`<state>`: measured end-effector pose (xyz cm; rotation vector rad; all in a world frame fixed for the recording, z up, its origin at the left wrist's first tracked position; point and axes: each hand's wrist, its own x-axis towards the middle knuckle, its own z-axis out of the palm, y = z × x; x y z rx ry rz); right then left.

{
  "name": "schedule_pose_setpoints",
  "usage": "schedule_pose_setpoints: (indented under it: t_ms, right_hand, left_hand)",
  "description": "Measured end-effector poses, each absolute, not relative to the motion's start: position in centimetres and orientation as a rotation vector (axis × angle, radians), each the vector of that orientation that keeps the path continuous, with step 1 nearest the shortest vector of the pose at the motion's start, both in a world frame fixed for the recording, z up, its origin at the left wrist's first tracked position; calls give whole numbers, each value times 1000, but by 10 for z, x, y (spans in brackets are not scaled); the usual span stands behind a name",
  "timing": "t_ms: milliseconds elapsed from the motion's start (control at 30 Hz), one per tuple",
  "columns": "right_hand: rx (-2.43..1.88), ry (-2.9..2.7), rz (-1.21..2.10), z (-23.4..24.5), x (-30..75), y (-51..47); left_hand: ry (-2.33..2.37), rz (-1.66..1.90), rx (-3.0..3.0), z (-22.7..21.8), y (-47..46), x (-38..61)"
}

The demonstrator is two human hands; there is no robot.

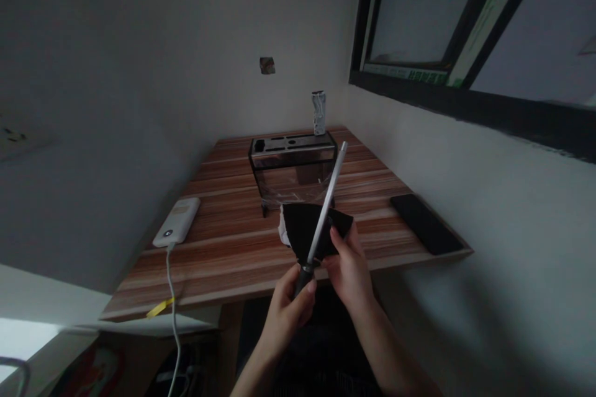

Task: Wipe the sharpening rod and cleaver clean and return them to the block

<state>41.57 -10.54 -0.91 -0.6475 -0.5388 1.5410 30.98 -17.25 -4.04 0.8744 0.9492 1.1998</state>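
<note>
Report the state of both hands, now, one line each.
Left hand: closed around the black handle of a metal rod.
Right hand: closed, holding a black sheet.

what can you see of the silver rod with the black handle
The silver rod is long, slim and straight, metallic-looking, with a blunt tip. Its lower end meets the black handle, gripped in the left hand. It tilts up and away, leaning right, overlapping the black sheet in view; whether the two touch is unclear.
</note>
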Motion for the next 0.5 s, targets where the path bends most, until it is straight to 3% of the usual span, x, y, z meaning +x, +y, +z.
schedule_pose_setpoints:
  t_ms: [500]
  right_hand:
    - [-638,-748,1595,-23,425,-104]
  left_hand:
    - [835,1252,777,-41,-177,310]
